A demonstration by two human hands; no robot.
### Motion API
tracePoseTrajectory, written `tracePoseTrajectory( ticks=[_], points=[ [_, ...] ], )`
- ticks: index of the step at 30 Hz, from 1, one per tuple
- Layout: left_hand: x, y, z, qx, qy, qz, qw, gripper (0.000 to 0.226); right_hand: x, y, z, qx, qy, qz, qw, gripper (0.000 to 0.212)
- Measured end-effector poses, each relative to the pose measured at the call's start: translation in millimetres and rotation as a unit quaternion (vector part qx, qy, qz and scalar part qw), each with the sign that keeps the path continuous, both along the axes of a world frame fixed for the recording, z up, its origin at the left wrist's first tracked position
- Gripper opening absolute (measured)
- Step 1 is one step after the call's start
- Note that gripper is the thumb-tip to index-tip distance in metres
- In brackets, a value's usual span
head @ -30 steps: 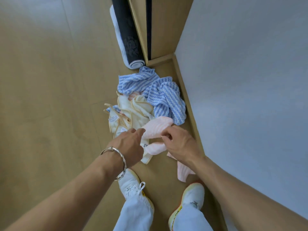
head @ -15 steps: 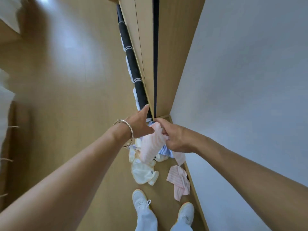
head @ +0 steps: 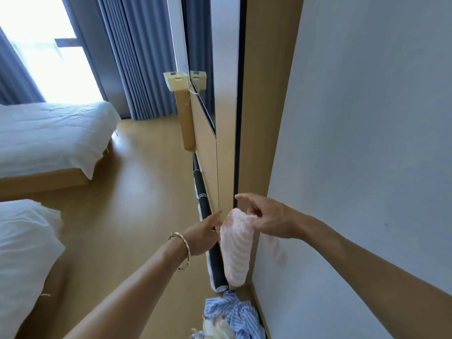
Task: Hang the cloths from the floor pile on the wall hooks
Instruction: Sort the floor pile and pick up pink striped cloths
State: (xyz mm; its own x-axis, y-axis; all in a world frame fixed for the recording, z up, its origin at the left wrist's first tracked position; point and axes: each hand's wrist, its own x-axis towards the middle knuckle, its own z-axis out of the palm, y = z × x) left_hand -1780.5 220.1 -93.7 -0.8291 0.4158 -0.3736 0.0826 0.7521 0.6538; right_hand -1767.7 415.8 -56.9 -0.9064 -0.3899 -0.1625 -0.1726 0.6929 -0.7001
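A pink striped cloth [head: 236,250] held up beside a wall [head: 367,143].
Fingers [head: 252,212] of the right hand [head: 271,221] pinch its top; left hand [head: 203,238] alongside, grip unclear.

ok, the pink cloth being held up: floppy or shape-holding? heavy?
Probably floppy: the pink cloth hangs down limp from the right hand, which pinches only its top end. Likely light, since a few fingers carry it with the index finger free. Its ribbed, fluffy surface looks grippy rather than slippery, though it may swing when moved.
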Motion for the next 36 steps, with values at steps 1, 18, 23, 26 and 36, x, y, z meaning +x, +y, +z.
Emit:
tracePoseTrajectory(
  ticks=[1,18,23,26,36],
  points=[
    [0.1,0.0,6.4,0.015,0.008,0.001,1.000,0.063,1.6,0.0,11.5,-0.005,0.007,0.002,1.000,0.060],
    [19.4,41.9,43.4,0.317,-0.051,0.126,0.939,0.033,8.7,14.7,43.3,0.236,0.001,-0.038,0.971,0.038],
    [10.9,47.1,22.3,0.266,0.006,0.147,0.953,0.026,14.1,3.3,22.9,0.173,-0.062,-0.044,0.982,0.046],
    [7.8,43.1,8.1,0.239,0.020,0.121,0.963,0.019,16.5,-5.0,8.2,0.192,-0.079,-0.061,0.976,0.045],
    [-0.4,8.4,-30.4,0.077,0.163,0.042,0.983,0.024,7.8,-37.3,-15.8,0.257,-0.065,-0.112,0.958,0.029]
  ],
)
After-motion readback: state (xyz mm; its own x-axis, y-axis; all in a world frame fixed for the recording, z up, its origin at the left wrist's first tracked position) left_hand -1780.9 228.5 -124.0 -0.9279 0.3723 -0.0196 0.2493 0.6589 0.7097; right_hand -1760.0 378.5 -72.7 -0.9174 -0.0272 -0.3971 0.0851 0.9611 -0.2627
